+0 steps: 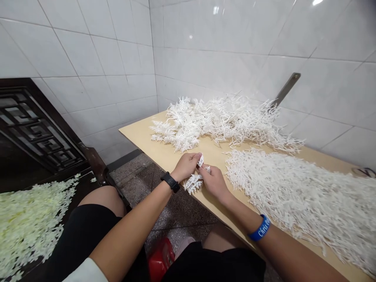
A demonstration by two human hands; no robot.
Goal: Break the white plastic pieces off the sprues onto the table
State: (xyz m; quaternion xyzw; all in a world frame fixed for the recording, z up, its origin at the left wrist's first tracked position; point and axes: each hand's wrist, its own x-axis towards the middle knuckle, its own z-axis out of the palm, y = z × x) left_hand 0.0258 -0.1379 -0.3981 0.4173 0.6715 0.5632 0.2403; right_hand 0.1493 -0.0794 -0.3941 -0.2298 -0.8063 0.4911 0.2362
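Observation:
My left hand [187, 166], with a black band at the wrist, pinches a small white plastic sprig [201, 160] between thumb and fingers. Close beside it, my right hand [214, 181] is closed on the lower part of the same white piece, with bits showing between its fingers. A white branched sprig [193, 184] hangs just below the two hands, near the table's front edge; whether it joins the held piece is hidden. Behind the hands lies a heap of white branching sprigs [217, 119]. To the right spreads a thick layer of loose white sprigs [296, 188].
The tan tabletop [141, 127] stands against tiled walls, a grey metal bar [286, 90] rising behind it. On the left, a dark carved wooden chair [38, 129] holds pale yellow-green petals [32, 219]. A red object [161, 258] sits on the floor beneath me.

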